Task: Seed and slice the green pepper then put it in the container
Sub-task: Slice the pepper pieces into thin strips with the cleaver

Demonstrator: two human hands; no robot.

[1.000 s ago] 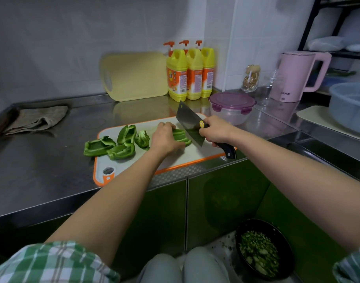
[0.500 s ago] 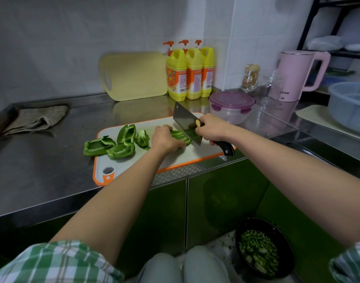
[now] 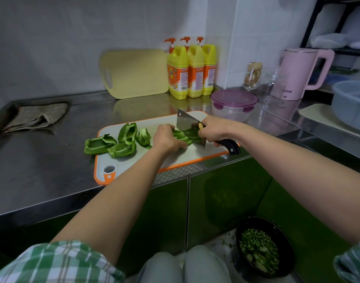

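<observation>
On the white, orange-rimmed cutting board (image 3: 134,168), my left hand (image 3: 167,138) presses down on a green pepper piece (image 3: 182,135). My right hand (image 3: 212,129) grips the black handle of a cleaver (image 3: 190,127), whose blade stands upright with its edge down on that piece, right beside my left fingers. Several more green pepper pieces (image 3: 121,149) lie at the board's left end, one (image 3: 98,145) hanging over onto the counter. A clear container with a purple lid (image 3: 234,102) stands shut behind the board.
A yellow board (image 3: 134,73) and three yellow detergent bottles (image 3: 192,72) lean at the back wall. A cloth (image 3: 35,116) lies far left, a pink kettle (image 3: 299,74) and a plastic basin (image 3: 352,103) far right. A black bin with green scraps (image 3: 260,247) sits on the floor.
The cleaver has come down from a raised, tilted position onto the pepper piece under my left hand. The left hand has stayed on the piece.
</observation>
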